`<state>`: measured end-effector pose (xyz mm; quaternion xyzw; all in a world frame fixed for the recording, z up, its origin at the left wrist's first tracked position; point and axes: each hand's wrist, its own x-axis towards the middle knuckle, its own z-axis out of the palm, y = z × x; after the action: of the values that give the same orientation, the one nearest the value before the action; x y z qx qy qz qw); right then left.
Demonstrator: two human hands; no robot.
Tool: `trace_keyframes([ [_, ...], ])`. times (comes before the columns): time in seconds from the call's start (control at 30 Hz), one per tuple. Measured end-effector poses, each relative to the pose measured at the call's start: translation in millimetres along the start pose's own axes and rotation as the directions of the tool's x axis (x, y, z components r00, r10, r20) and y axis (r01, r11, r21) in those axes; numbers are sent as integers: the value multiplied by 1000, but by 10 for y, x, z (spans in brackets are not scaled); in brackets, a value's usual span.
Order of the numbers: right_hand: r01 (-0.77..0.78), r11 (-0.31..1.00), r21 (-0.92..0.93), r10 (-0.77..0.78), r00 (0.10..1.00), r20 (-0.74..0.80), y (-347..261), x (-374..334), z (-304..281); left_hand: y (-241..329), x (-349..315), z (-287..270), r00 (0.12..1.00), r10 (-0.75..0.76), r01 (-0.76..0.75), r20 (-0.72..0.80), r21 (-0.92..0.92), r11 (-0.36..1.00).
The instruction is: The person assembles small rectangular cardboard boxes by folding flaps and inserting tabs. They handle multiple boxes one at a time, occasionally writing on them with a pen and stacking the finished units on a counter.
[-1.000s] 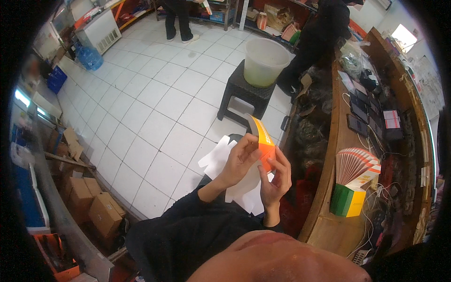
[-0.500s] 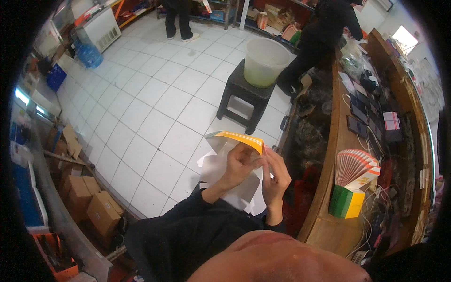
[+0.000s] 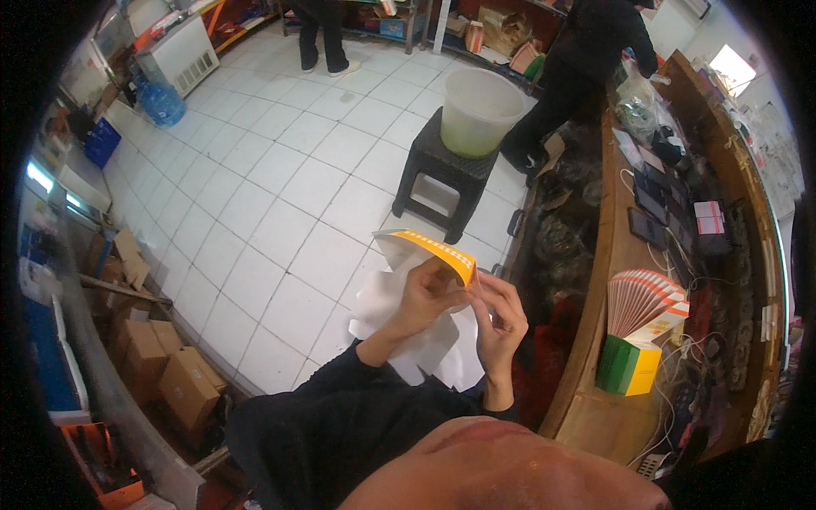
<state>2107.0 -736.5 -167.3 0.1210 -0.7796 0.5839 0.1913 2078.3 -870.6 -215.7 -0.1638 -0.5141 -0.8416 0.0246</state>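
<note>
In front of my body I hold a thin cardboard carton [image 3: 435, 245], yellow with a white pattern on its outer strip and white inside. My left hand [image 3: 423, 299] grips its right part from below, thumb and fingers closed on the board. At the carton's right corner, the fingertips of my right hand [image 3: 500, 321] pinch the edge, close beside my left thumb. White flaps hang down below and behind my hands; my hands and wrists hide part of them.
To the right, a wooden counter [image 3: 586, 408] bears a fanned stack of orange-and-white cartons [image 3: 642, 297], a green-and-yellow box [image 3: 629, 365], phones [image 3: 648, 228] and cables. Ahead, a black stool [image 3: 444, 174] carries a translucent bucket [image 3: 482, 110]. Cardboard boxes [image 3: 189, 387] stand at left; two people stand farther off.
The carton has tilted slightly, and its white flaps have swung lower and spread out. Both hands keep their hold at nearly the same place.
</note>
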Motion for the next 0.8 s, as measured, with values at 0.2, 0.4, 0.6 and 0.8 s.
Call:
trace_keyframes([
  [0.2,-137,978,154,138,990,6,8,6,-193,297,39,-26,989,-135,114,65,260,959],
  [0.4,-76,987,144,71,997,36,102,33,-199,432,-16,132,996,-89,78,3,443,893],
  [0.6,73,970,-231,-94,992,-80,-39,10,-123,217,59,52,996,-69,65,52,79,995],
  [0.8,120,969,-214,-131,990,-41,4,55,-110,112,32,4,992,-122,121,7,79,989],
])
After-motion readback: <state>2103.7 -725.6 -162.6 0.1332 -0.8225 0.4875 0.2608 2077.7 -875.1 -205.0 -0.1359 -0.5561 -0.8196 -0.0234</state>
